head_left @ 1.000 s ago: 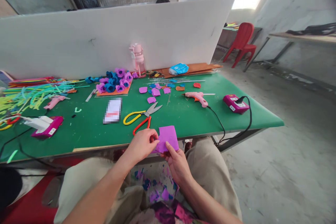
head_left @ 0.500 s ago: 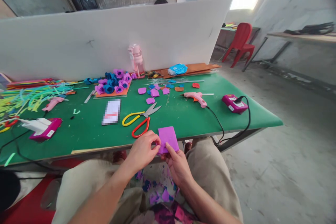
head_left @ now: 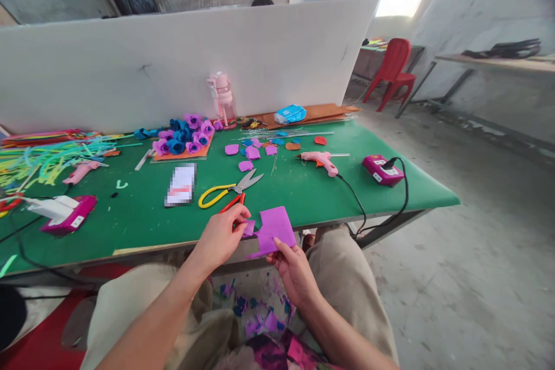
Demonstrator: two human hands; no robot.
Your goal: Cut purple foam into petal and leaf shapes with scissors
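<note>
A purple sheet (head_left: pixel 276 228) with an uneven left edge is pinched at its lower right by my right hand (head_left: pixel 292 272), thumb on top. My left hand (head_left: pixel 223 237) pinches a small purple piece (head_left: pixel 248 228) just left of the sheet. Scissors (head_left: pixel 237 188) with one yellow and one red handle lie open on the green table (head_left: pixel 303 202); my left fingers hide part of the red handle. Beyond them are loose purple petals (head_left: pixel 252 152). Purple and blue paper flowers (head_left: pixel 184 137) are heaped at the back.
A pink glue gun (head_left: pixel 321 161) and a magenta power socket (head_left: pixel 384 170) with a black cord lie to the right. A pink bottle (head_left: pixel 224 97) stands by the white partition (head_left: pixel 173 63). Purple and blue scraps (head_left: pixel 260 318) litter the floor below.
My left hand has moved left, away from the sheet, with the small purple piece. More of the sheet shows, and its left edge is now uneven. The view has shifted slightly.
</note>
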